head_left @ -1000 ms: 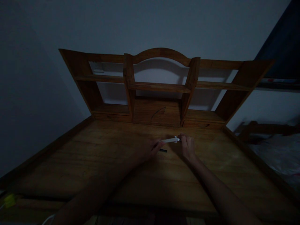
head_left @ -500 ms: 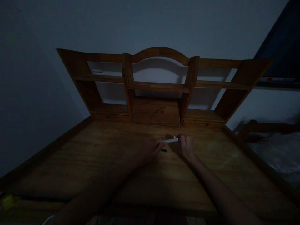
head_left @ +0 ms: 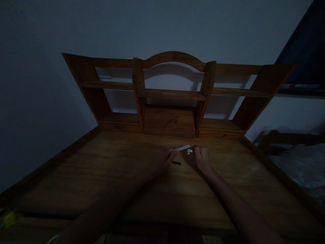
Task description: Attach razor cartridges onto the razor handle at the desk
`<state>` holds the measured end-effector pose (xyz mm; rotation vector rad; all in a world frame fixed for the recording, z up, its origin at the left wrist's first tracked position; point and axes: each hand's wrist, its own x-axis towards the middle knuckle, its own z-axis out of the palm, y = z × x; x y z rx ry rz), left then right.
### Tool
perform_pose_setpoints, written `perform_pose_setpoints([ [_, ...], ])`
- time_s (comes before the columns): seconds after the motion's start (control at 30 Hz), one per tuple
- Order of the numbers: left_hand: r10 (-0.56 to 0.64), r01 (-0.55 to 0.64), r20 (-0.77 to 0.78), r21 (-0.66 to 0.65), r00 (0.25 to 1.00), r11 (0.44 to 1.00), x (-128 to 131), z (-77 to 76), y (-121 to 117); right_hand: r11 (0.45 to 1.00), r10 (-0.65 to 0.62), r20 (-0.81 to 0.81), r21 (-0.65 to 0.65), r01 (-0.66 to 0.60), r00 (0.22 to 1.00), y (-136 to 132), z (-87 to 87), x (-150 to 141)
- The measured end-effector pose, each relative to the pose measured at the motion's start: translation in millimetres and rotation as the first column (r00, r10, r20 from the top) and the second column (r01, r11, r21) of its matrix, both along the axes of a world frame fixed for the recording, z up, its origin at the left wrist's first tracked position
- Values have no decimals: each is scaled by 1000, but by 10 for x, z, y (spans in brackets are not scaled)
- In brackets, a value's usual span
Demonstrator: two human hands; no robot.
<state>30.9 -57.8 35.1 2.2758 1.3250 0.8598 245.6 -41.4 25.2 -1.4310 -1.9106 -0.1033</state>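
Observation:
My left hand (head_left: 169,158) is closed around one end of a pale, slim, stick-like piece (head_left: 183,148), which points up to the right above the desk. In my right hand (head_left: 202,157), fingers pinched together, is a small shiny metal piece (head_left: 190,151) that juts out to the left; its kind is too small and dark to make out. The free end of the pale stick is close to the metal piece, apparently just apart from it. A short black bar-shaped piece (head_left: 176,163) lies on the desk just below my left fingertips.
The wooden desk (head_left: 106,169) carries a shelf unit (head_left: 172,94) with drawers along its back, against the wall. Raised wooden edges run down both sides. A yellow thing (head_left: 10,219) is at the lower left. Something covered in plastic (head_left: 302,162) is beyond the right edge.
The pale stick has come away from the metal piece, its free end tilting up and slightly left. My left hand has shifted a little left, uncovering more of the black piece.

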Motion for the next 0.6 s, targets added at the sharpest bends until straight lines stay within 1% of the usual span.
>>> perform_pose_setpoints([
  [0.1, 41, -41, 34, 0, 999, 999, -26, -2, 10, 1000, 15, -43, -15, -16, 999, 12, -7, 6],
  [0.27, -45, 45, -17, 24, 999, 999, -32, 15, -45, 999, 23, -99, -19, -25, 995, 9, -4, -4],
  [0.33, -60, 60, -29, 14, 998, 998, -17, 21, -43, 999, 14, -104, -35, -18, 995, 5, 6, -10],
  [0.5, 51, -51, 6, 5, 999, 999, -26, 21, -1, 998, -6, -92, -64, 0, 996, -16, 40, -27],
  [0.6, 2, -1, -21, 12, 1000, 1000, -21, 11, -20, 998, 13, -86, -53, -17, 996, -20, 36, -25],
])
